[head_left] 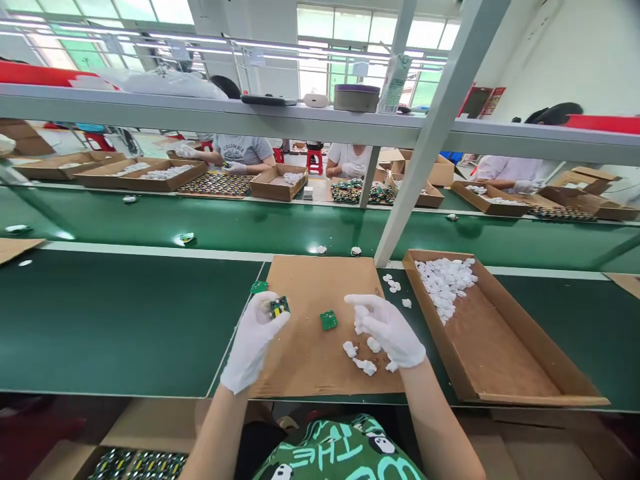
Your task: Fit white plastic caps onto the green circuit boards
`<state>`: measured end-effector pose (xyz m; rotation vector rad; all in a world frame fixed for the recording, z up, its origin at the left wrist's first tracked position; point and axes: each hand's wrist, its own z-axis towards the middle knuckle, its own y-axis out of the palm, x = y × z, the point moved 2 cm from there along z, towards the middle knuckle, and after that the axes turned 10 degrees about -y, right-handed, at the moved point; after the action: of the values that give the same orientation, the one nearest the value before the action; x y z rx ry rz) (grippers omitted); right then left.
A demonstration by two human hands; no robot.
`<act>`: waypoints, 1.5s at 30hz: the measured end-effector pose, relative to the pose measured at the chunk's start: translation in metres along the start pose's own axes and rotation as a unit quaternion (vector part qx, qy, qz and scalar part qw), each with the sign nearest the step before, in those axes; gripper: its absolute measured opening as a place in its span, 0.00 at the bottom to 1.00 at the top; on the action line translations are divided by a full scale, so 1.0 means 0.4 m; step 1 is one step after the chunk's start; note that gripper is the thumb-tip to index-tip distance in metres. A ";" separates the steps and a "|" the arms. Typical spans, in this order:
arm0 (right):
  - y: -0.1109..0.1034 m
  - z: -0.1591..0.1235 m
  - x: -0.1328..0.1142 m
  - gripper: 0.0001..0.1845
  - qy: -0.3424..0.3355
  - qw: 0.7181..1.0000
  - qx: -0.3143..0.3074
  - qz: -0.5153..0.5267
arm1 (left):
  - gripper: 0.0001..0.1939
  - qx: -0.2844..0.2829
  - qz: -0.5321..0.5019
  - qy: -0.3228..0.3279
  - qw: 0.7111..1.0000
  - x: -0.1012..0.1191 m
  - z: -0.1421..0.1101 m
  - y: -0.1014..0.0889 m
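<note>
My left hand [255, 340], in a white glove, grips a small circuit board [279, 307] with dark and yellow parts, over the left edge of a cardboard sheet [300, 367]. A bare-faced green circuit board [329, 320] lies on the sheet between my hands. My gloved right hand [393, 330] hovers at the sheet's right side, index finger stretched out. Its thumb and other fingers close around what looks like a crumpled white piece [359, 319], partly hidden. Several similar white pieces [367, 367] lie below that hand. Another green board [259, 287] sits beyond my left hand.
On the right stands a shallow cardboard tray [530, 333] with white pieces [445, 283] heaped at its far end. A slanted metal post [420, 140] rises behind the sheet. A green conveyor belt [240, 223] carries scattered boards. Gloved co-workers sit across it. Boxed boards [145, 465] are low at left.
</note>
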<state>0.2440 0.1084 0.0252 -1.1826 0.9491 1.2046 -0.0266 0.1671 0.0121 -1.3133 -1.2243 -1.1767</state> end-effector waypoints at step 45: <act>0.151 -0.069 -0.179 0.07 -0.344 0.844 -0.108 -0.396 | 0.24 -0.263 -0.189 -0.171 0.931 0.060 -0.204 0.130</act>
<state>0.1752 0.0667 0.0807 -1.0201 -0.2368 0.9243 0.0228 0.0858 0.0412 -1.7867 -1.5228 -1.6837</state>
